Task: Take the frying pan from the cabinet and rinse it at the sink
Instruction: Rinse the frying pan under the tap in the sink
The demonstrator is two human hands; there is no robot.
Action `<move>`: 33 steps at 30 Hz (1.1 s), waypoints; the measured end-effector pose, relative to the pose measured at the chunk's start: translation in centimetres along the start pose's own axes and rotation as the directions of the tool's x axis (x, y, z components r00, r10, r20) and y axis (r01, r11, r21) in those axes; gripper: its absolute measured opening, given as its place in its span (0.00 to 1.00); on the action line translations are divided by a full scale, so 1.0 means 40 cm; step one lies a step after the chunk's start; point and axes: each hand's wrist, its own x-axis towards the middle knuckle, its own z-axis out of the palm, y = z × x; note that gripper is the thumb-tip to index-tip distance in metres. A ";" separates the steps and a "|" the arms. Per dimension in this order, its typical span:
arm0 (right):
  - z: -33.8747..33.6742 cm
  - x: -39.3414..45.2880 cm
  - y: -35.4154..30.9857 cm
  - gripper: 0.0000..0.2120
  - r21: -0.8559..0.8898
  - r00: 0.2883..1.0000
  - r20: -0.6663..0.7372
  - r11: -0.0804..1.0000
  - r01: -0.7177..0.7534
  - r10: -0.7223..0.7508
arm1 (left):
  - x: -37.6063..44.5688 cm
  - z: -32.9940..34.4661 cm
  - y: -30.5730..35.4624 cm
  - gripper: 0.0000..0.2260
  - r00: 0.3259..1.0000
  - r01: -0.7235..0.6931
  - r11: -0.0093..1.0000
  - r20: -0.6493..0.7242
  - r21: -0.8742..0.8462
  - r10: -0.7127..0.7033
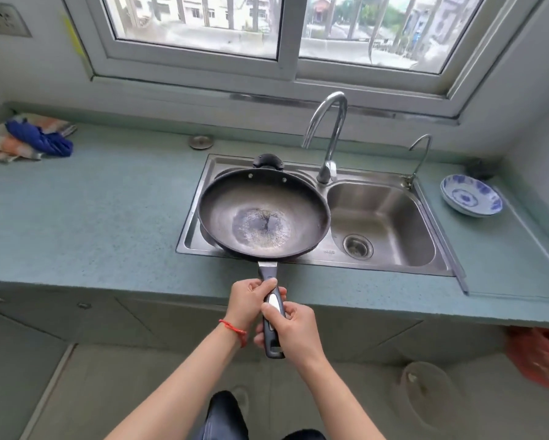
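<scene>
Pan: the frying pan (263, 214) sits level over the left basin of the sink (390, 182), its worn, pale centre facing up.
Handle: the black handle (271, 308) points straight back toward the person, out past the counter (92, 217) edge.
Left hand: the left hand (251, 301) is wrapped round the handle's front part, fingers curled tight; a red string circles that wrist.
Right hand: the right hand (290, 330) grips further back, thumb laid along the top.
Tap: the tall tap (327, 138) curves above the divider, just right of the pan.
Right side: a blue-patterned bowl (471, 195) rests on the counter.
Left side: crumpled cloths (28, 138) lie by the wall.
</scene>
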 end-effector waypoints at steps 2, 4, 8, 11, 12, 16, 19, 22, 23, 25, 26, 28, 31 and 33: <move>0.003 0.033 -0.010 0.11 0.006 1.000 -0.007 1.000 -0.018 0.018 | 0.035 0.001 0.008 0.11 1.000 0.018 1.000 0.002 -0.001 -0.018; 0.003 0.059 -0.017 0.10 0.019 0.999 -0.009 0.999 -0.032 0.032 | 0.065 0.001 0.008 0.11 0.999 0.034 0.999 0.007 0.015 -0.034; -0.006 0.092 -0.025 0.09 0.018 0.998 0.002 0.997 -0.069 0.069 | 0.103 0.009 0.003 0.11 0.998 0.058 0.998 0.004 0.019 -0.058; -0.023 0.112 -0.032 0.10 0.008 0.995 0.014 0.995 -0.098 0.098 | 0.109 0.025 0.006 0.11 0.998 0.065 0.998 -0.013 0.012 -0.065; -0.027 0.116 -0.034 0.11 0.009 0.994 0.020 0.995 -0.104 0.104 | 0.111 0.029 0.005 0.11 0.998 0.067 0.998 -0.017 0.017 -0.067; -0.036 0.134 -0.039 0.12 0.020 0.992 0.042 0.992 -0.121 0.120 | 0.126 0.034 0.004 0.13 0.997 0.072 0.997 -0.040 -0.010 -0.073; -0.041 0.152 -0.049 0.12 0.012 0.989 0.067 0.991 -0.134 0.133 | 0.142 0.036 0.005 0.13 0.996 0.078 0.997 -0.046 -0.015 -0.078; -0.043 0.173 -0.060 0.11 0.007 0.985 0.084 0.988 -0.154 0.153 | 0.161 0.034 0.006 0.13 0.996 0.081 0.996 -0.044 -0.027 -0.082; -0.043 0.181 -0.062 0.10 0.002 0.984 0.086 0.987 -0.158 0.158 | 0.168 0.032 0.006 0.13 0.996 0.081 0.996 -0.044 -0.030 -0.082; -0.044 0.193 -0.063 0.10 -0.015 0.982 0.094 0.986 -0.164 0.164 | 0.179 0.030 0.005 0.13 0.996 0.084 0.996 -0.041 -0.029 -0.085; -0.044 0.197 -0.064 0.10 -0.026 0.981 0.101 0.986 -0.163 0.165 | 0.185 0.027 0.004 0.12 0.995 0.088 0.996 -0.038 -0.028 -0.089; -0.040 0.207 -0.064 0.10 -0.040 0.979 0.119 0.986 -0.161 0.164 | 0.195 0.021 0.006 0.11 0.995 0.100 0.994 -0.026 -0.033 -0.101; -0.034 0.224 -0.067 0.09 -0.050 0.977 0.135 0.986 -0.161 0.166 | 0.213 0.011 0.011 0.11 0.994 0.110 0.993 -0.017 -0.035 -0.111; -0.033 0.235 -0.069 0.09 -0.038 0.974 0.144 0.985 -0.169 0.173 | 0.224 0.003 0.012 0.10 0.994 0.110 0.994 -0.007 -0.015 -0.111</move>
